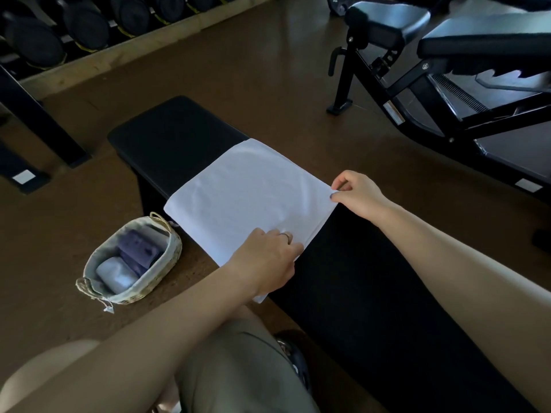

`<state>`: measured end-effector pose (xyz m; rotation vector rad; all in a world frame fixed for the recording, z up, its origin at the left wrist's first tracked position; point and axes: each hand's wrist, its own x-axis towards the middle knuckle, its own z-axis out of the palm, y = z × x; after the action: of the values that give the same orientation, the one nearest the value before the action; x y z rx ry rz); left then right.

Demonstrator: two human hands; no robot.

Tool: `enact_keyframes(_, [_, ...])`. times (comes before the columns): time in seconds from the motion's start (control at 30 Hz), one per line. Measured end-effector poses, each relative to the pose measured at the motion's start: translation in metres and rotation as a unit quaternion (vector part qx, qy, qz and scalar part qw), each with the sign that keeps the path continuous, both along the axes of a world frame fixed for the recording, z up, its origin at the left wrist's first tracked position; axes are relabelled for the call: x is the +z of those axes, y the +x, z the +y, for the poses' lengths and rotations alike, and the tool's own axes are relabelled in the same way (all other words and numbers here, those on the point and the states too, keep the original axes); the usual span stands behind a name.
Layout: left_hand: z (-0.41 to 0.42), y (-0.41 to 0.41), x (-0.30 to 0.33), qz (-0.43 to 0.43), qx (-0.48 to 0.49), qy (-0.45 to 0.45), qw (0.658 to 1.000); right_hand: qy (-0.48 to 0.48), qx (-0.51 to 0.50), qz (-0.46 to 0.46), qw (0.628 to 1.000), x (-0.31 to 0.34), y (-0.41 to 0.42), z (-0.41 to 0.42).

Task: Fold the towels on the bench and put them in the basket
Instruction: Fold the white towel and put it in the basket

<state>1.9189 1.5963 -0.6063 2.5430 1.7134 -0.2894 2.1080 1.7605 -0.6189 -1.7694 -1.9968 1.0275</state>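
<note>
The white towel (244, 198) lies flat across the surface (179, 135), soft and limp. Both hands pinch its near corners, left (268, 260) and right (357, 192); corners give best control.

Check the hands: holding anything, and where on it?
Both hold the white towel lying on the bench. The right hand pinches its near right corner; the left hand grips its near edge close to the left corner.
</note>
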Motion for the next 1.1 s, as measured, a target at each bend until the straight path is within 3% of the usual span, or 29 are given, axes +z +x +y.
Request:
enact_keyframes(0.17, [-0.002, -0.006, -0.004, -0.001, -0.026, -0.014, 1.000, -0.022, -0.003, -0.014, 1.000, -0.001, 0.011, 0.000])
enact_keyframes(0.27, [0.001, -0.014, -0.003, -0.018, -0.044, -0.048, 0.998, -0.054, 0.021, -0.079, 0.995, 0.004, 0.017, 0.000])
enact_keyframes(0.4, [0.018, -0.040, 0.004, -0.173, 0.085, -0.064, 0.979, -0.028, 0.067, -0.182, 0.981, 0.018, -0.002, 0.007])
enact_keyframes(0.47, [0.030, -0.062, 0.006, -0.230, 0.176, -0.017, 0.957, 0.023, 0.073, -0.171, 0.982, 0.019, -0.022, 0.016])
enact_keyframes(0.57, [0.044, -0.102, 0.008, -0.231, 0.324, 0.038, 0.916, 0.052, 0.065, -0.075, 0.994, 0.014, -0.061, 0.031])
enact_keyframes(0.73, [0.050, -0.173, -0.008, -0.316, 0.532, -0.020, 0.785, 0.085, 0.065, -0.039, 0.993, -0.006, -0.114, 0.062])
enact_keyframes(0.8, [0.047, -0.190, -0.011, -0.362, 0.556, -0.020, 0.748, 0.081, 0.057, -0.024, 0.995, -0.012, -0.126, 0.072])
enact_keyframes(0.97, [0.045, -0.213, -0.013, -0.412, 0.555, -0.027, 0.722, 0.006, 0.021, 0.037, 0.999, -0.012, -0.152, 0.093])
enact_keyframes(1.1, [0.045, -0.222, -0.016, -0.499, 0.560, -0.071, 0.658, -0.060, -0.023, 0.059, 0.996, -0.007, -0.167, 0.104])
